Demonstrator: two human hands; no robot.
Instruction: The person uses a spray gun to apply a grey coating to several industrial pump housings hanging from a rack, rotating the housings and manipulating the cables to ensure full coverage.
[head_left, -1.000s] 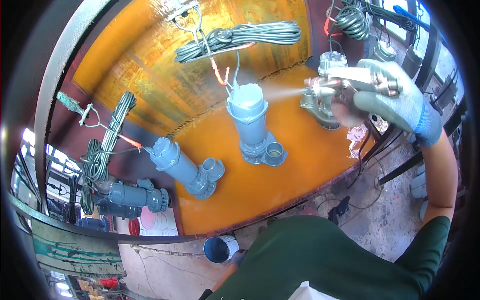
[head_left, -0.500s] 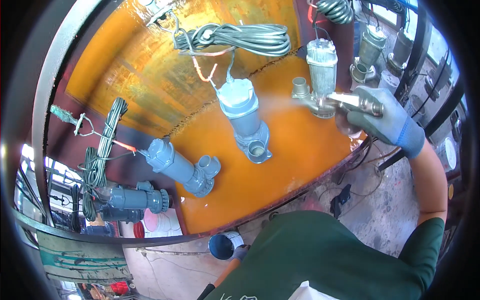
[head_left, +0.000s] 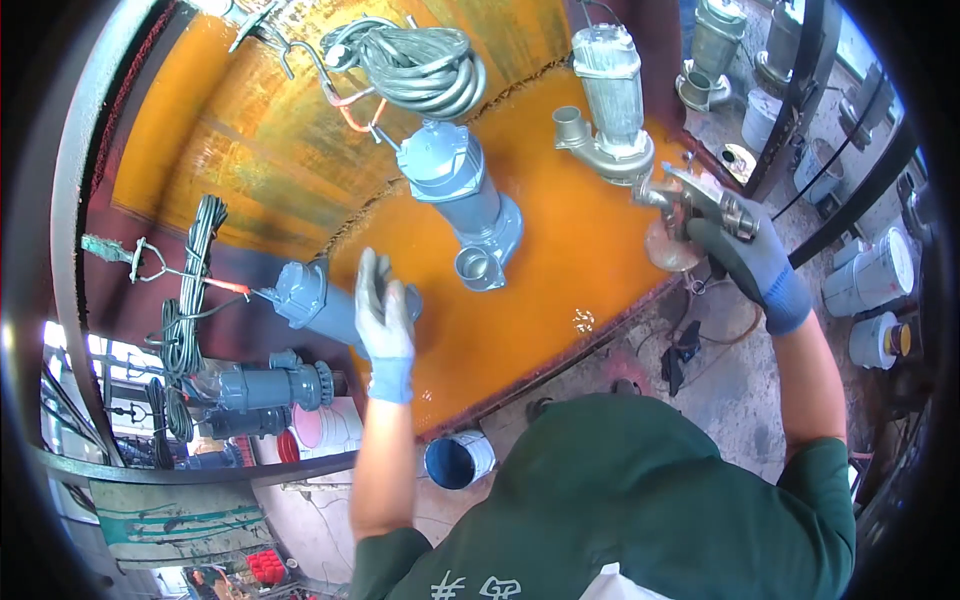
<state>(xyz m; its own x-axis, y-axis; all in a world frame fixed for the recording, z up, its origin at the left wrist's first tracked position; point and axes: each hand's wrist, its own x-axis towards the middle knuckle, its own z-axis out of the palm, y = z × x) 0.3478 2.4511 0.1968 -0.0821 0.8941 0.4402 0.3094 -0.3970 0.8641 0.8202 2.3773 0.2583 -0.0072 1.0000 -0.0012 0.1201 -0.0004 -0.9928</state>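
Observation:
My right hand (head_left: 748, 250), in a grey-blue work glove, is closed round a metal spray gun (head_left: 715, 205) with a rounded cup below it. Over at the left, my gloved left hand (head_left: 385, 312) is raised with its fingers stretched out and nothing in it. It partly hides a blue-grey submersible pump (head_left: 312, 300); I cannot tell whether it touches it. Between my hands hangs another blue-grey pump (head_left: 455, 195), tilted, its round outlet facing me. Beyond the gun hangs a bare silver-grey pump (head_left: 612, 100).
An orange-stained booth panel (head_left: 560, 270) lies behind the pumps. Coiled cable (head_left: 410, 68) hangs above the middle pump. A bucket with dark blue inside (head_left: 452, 462) stands on the floor. Further pumps (head_left: 265, 388) hang at left; white buckets (head_left: 870, 275) stand at right.
My left hand has come up from beside the blue bucket towards the left pump. The middle pump has turned, its outlet now further left. Spray mist seen before no longer shows.

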